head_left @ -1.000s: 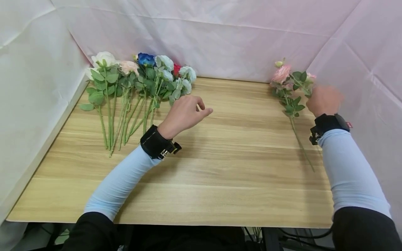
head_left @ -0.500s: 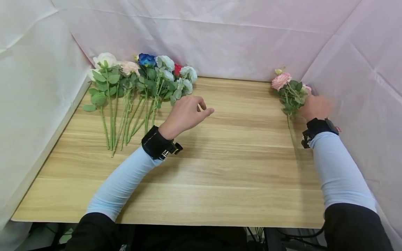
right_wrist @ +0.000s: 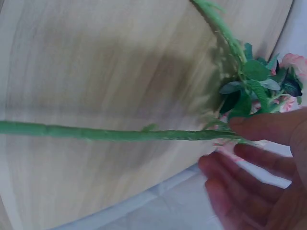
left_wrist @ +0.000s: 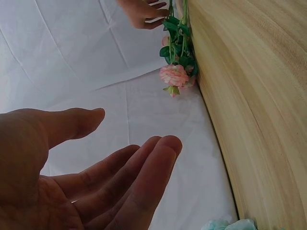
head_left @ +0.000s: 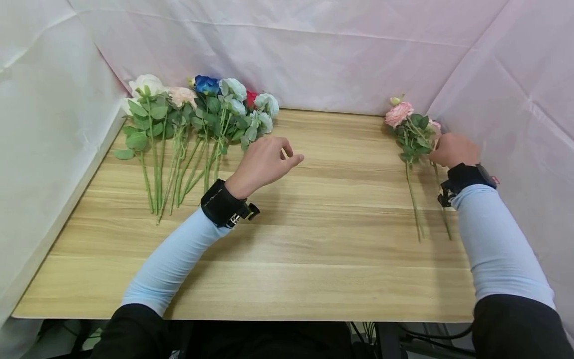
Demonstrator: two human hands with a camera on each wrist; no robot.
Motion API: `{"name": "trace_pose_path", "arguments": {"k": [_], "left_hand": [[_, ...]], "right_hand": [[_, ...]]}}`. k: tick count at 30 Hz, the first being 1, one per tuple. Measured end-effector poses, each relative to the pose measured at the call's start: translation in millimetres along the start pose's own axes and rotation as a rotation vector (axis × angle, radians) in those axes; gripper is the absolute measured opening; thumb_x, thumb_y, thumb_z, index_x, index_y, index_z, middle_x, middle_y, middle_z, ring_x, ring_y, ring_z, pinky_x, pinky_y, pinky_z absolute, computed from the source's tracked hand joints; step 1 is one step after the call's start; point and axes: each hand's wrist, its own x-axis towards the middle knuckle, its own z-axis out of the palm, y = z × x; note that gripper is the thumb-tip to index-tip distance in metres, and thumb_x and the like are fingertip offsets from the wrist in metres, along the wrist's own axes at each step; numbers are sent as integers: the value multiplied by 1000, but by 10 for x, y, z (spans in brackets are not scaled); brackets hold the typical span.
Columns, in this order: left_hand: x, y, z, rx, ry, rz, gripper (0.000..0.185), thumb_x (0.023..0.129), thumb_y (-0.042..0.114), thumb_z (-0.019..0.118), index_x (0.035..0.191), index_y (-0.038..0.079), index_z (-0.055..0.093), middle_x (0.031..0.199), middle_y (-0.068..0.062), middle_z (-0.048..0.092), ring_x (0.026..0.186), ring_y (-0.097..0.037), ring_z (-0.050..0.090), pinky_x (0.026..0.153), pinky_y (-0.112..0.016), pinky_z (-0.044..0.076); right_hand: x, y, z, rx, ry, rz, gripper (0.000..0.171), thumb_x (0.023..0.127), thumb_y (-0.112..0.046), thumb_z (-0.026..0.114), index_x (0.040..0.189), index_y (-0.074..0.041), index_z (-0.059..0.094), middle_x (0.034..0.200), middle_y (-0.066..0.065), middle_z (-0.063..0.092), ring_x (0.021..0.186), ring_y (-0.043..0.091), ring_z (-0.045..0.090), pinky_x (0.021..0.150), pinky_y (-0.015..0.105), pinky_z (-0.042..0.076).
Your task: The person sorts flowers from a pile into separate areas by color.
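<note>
While the left hand (head_left: 264,160) is hovering loose and empty mid-worktop, the right hand (head_left: 452,149) is pinching a pink flower stem (head_left: 441,199).
The stem is running toward the person along the worktop's (head_left: 314,239) right edge, beside another pink flower (head_left: 400,113).

The head camera looks forward and down over the whole table (head_left: 314,259). The left wrist camera faces across it toward the far right corner; the right wrist camera sits close above that corner. All three share the pink flowers (head_left: 410,130) (left_wrist: 175,74) (right_wrist: 268,86).
</note>
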Motion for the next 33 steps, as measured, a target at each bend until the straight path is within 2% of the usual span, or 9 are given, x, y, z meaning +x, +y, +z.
{"name": "trace_pose_path", "arguments": {"k": [3,5,9,11,13,16,19,24,33], "left_hand": [[2,10,-6,10,-4,1,37,99,47,66,101,12,75,91,-4,74,82,-21,66,71,-35,51],[4,12,-11,13,-6,1,37,99,47,66,101,11,75,92,-5,74,82,-21,67,72,-35,51],[8,7,-19,21,-6,1,37,99,47,67,101,11,75,92,-5,74,83,-21,67,73,-36,51],[7,4,-18,22,-7,0,37,99,47,66,101,12,75,92,-5,74,83,-21,67,74,-36,51],[6,2,-14,18,-8,2,37,99,47,66,102,12,75,93,-5,74,84,-21,67,74,-36,51],[5,-1,-8,6,-11,0,37,99,47,66,101,11,75,93,-5,74,83,-21,67,73,-36,51],[6,-7,-8,1,-8,-1,37,100,47,66,101,11,75,92,-5,74,81,-21,67,72,-35,51],[10,-34,-31,11,-5,-2,38,101,47,65,104,10,75,93,-6,75,81,-21,68,72,-35,52],[14,-64,-80,22,-1,-24,38,100,48,65,106,12,74,91,-6,75,78,-21,68,69,-35,52]], "right_hand": [[-26,-61,-65,-32,-12,6,38,86,-31,65,58,-10,51,57,4,43,59,30,47,50,42,36],[-65,-164,-138,-40,-17,22,41,86,-38,68,69,-2,59,68,16,56,68,39,54,56,52,46],[-119,-458,-286,-52,10,9,31,84,-26,64,82,4,60,82,26,59,78,46,57,64,68,48],[-121,-624,-325,-53,43,-22,20,81,-19,60,75,0,56,74,21,57,72,42,55,59,65,47],[-105,-778,-322,-34,72,-54,17,77,-14,56,64,-10,46,62,6,43,63,31,46,51,52,41],[-99,-1012,-286,0,98,-109,18,76,-13,56,62,-13,44,61,2,40,61,28,44,49,44,35],[-122,-1275,-219,65,97,-170,10,81,-14,58,79,-5,60,76,13,59,71,35,56,53,49,42],[-218,-1756,-122,166,61,-256,35,91,-21,61,117,0,68,114,24,73,99,42,70,73,59,54],[-469,-2478,0,298,108,-412,26,94,-21,68,113,-3,72,106,18,77,97,33,74,81,49,57]]}}
